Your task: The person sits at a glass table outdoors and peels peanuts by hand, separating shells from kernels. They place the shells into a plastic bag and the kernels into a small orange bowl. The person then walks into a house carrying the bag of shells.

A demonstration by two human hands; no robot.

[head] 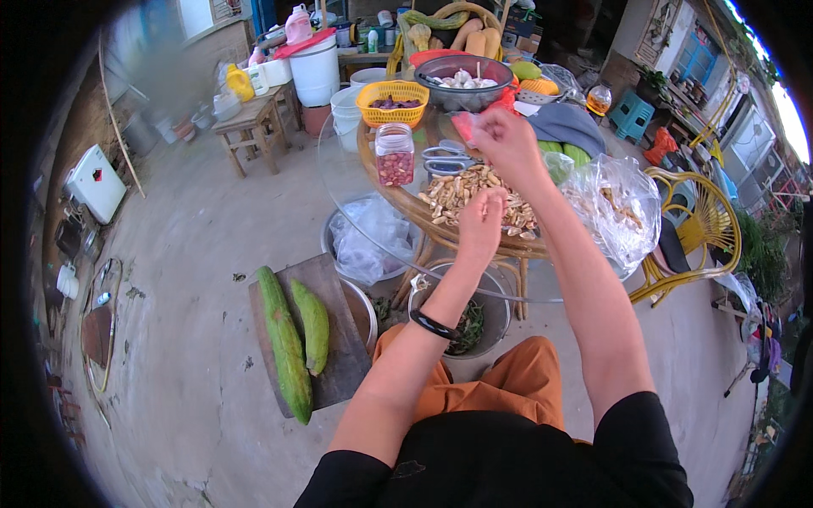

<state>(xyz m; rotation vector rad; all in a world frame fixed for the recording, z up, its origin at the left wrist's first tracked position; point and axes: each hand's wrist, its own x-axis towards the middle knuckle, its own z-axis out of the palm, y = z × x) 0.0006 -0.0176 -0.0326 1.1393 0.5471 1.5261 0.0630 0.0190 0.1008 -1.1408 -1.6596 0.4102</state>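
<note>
Over a pile of unshelled peanuts (454,190) on the glass-topped round table (400,209) is my left hand (483,219), its fingers curled together; whether something small is in them cannot be told. Farther forward and to the right, my right hand (505,140) is raised with bent fingers, close to a red and clear plastic packet (465,127); a hold on it cannot be made out. Scissors (450,159) with grey handles lie behind the peanuts. A clear plastic jar (395,155), partly filled with reddish shelled peanuts, stands to their left.
A yellow basket (394,117) and a dark bowl of garlic (467,82) stand at the back. A clear plastic bag (613,206) lies at the right. Below are a metal basin of greens (502,317), a basin with plastic bags (375,238), and a board (343,355) bearing two green gourds (286,343).
</note>
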